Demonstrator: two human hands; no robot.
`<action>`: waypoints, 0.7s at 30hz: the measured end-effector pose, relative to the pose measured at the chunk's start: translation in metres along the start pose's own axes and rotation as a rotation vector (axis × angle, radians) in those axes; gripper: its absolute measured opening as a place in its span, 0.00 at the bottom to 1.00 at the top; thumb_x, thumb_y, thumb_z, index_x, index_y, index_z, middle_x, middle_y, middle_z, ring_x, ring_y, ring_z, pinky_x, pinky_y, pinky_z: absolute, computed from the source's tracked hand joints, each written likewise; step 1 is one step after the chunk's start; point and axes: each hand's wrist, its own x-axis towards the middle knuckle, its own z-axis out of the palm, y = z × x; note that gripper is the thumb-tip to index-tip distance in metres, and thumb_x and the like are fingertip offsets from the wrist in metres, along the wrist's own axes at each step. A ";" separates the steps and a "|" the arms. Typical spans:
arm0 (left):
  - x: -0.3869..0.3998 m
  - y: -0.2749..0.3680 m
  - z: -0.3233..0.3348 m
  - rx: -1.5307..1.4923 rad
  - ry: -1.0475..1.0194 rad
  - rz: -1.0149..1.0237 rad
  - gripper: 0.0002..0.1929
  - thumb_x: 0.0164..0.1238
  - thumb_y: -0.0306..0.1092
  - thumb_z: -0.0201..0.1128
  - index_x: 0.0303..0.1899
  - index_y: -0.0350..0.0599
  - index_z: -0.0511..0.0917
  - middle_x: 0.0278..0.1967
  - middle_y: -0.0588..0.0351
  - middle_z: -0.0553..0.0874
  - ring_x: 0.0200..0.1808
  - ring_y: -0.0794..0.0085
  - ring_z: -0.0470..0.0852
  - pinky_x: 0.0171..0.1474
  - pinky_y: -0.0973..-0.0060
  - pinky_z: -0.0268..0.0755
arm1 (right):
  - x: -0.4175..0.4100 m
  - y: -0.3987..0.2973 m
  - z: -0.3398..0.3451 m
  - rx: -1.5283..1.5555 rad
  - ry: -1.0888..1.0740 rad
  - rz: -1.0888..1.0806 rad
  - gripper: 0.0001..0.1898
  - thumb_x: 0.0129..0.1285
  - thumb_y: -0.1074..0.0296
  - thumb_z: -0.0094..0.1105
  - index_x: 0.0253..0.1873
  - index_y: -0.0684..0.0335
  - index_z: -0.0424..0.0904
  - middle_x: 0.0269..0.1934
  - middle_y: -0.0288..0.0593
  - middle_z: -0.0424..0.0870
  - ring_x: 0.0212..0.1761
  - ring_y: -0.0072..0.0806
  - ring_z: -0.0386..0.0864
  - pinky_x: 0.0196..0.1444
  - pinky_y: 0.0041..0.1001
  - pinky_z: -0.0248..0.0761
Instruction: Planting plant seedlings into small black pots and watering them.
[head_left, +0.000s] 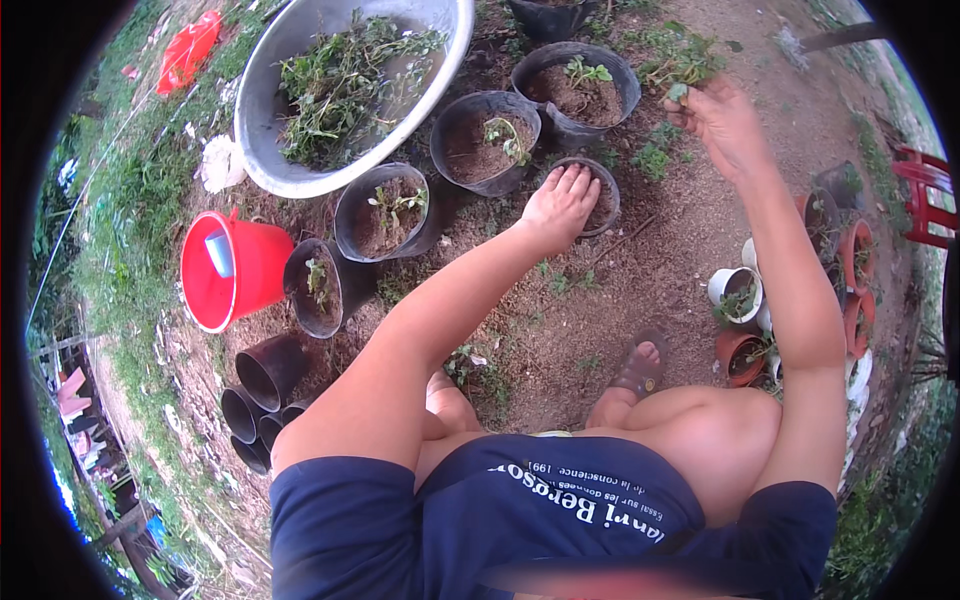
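Note:
My left hand (564, 201) lies with its fingers in a small black plant pot (613, 196), on or close to the soil. With thumb and fingers my right hand (712, 124) pinches a leafy green cutting (679, 93), over the ground to the right of the pots. Other black pots with soil and small plants stand close by, among them one (486, 154) just beyond my left hand and another (577, 94) farther off. A large metal basin (259, 127) at the upper left holds a heap of green stems (337, 90) in water.
A red bucket (262, 262) with a light-blue cup (219, 253) inside stands at the left, above several empty black pots (268, 371). On the right are white pots (735, 292), terracotta-coloured pots (739, 358) and a red plastic chair (926, 187). A red plastic bag (190, 52) lies on the grass.

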 end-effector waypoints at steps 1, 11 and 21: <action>0.000 0.000 0.005 0.003 -0.003 0.006 0.33 0.53 0.34 0.60 0.63 0.36 0.60 0.64 0.41 0.62 0.67 0.53 0.58 0.69 0.61 0.46 | 0.000 0.000 0.001 0.004 0.006 -0.001 0.10 0.64 0.75 0.52 0.49 0.63 0.74 0.41 0.39 0.80 0.38 0.26 0.80 0.40 0.25 0.76; 0.005 0.005 -0.006 -0.091 -0.112 -0.006 0.30 0.45 0.28 0.59 0.56 0.35 0.67 0.47 0.50 0.72 0.52 0.61 0.69 0.60 0.68 0.59 | -0.007 0.007 0.008 -0.041 0.022 0.039 0.09 0.64 0.74 0.53 0.49 0.64 0.74 0.40 0.38 0.80 0.37 0.24 0.79 0.36 0.24 0.76; -0.002 0.007 0.013 0.119 0.128 0.009 0.22 0.60 0.36 0.49 0.56 0.37 0.68 0.54 0.47 0.73 0.62 0.56 0.63 0.65 0.60 0.53 | -0.012 0.016 0.016 0.004 0.002 0.137 0.08 0.63 0.76 0.53 0.47 0.63 0.74 0.38 0.37 0.80 0.36 0.23 0.79 0.36 0.24 0.75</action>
